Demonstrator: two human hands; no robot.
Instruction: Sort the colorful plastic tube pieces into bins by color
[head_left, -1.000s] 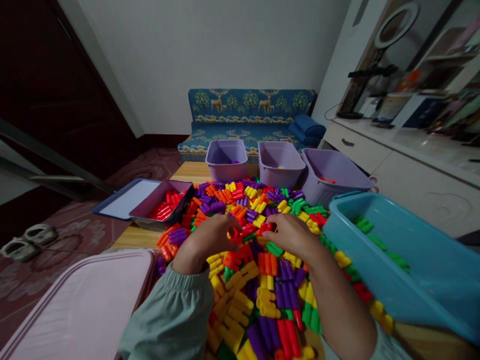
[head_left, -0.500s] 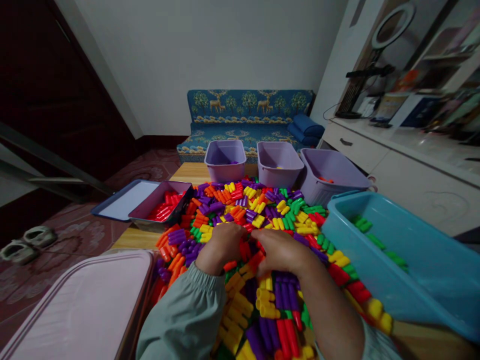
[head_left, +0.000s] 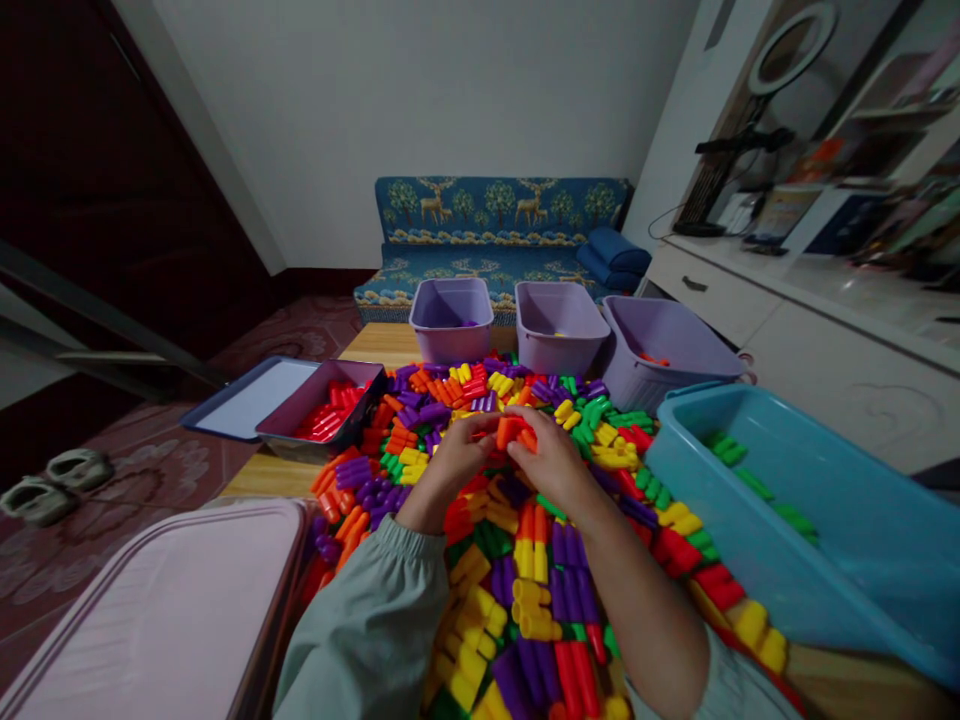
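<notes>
Over the middle of a heap of bullet-shaped plastic building blocks (head_left: 471,640), my two hands are close together. My right hand (head_left: 553,460) is closed on an orange building block (head_left: 511,430), which shows between thumb and fingers. Beside it, my left hand (head_left: 459,460) has its fingertips bent in around a red building block (head_left: 490,436), partly hidden by the fingers. Red, yellow, green, purple and orange blocks lie under and around both hands, many joined in short rows.
Three lilac bins, such as the middle one (head_left: 559,338), stand along the back with a few blocks inside. At right is a blue tub (head_left: 750,550) with green blocks. At left sit an open box (head_left: 289,447) of red blocks and a pale pink lid (head_left: 161,610).
Both hands have lifted out of the heap and moved slightly away from me. An orange block now shows in my right hand, and some blocks below the hands have shifted.
</notes>
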